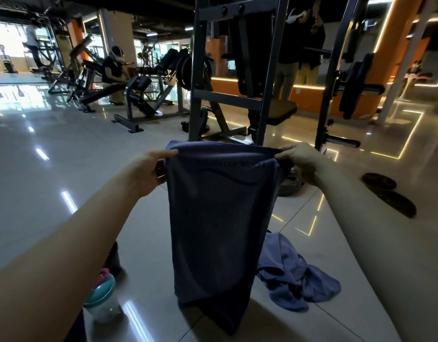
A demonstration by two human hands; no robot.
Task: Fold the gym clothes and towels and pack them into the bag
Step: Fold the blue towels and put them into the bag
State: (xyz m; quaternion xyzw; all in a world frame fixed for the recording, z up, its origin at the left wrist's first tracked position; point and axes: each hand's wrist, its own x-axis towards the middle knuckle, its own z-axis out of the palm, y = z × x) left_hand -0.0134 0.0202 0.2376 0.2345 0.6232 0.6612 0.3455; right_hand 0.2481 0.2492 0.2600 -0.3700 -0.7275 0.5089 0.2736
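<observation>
Towel: you hold a dark blue towel (214, 230) up by its top edge; it hangs straight down.
Left hand (148, 169): pinches the top left corner.
Right hand (300, 161): pinches the top right corner.
Floor: crumpled blue garment (294, 275) lower right; teal-lidded bottle (103, 299) lower left.

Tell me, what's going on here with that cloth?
A person in a gym is holding up a dark blue cloth by its top edge, the left hand pinching one corner and the right hand the other, so it hangs straight down, not yet folded. A crumpled blue garment lies on the floor to the right, and a bottle with a teal lid stands at lower left.
</observation>
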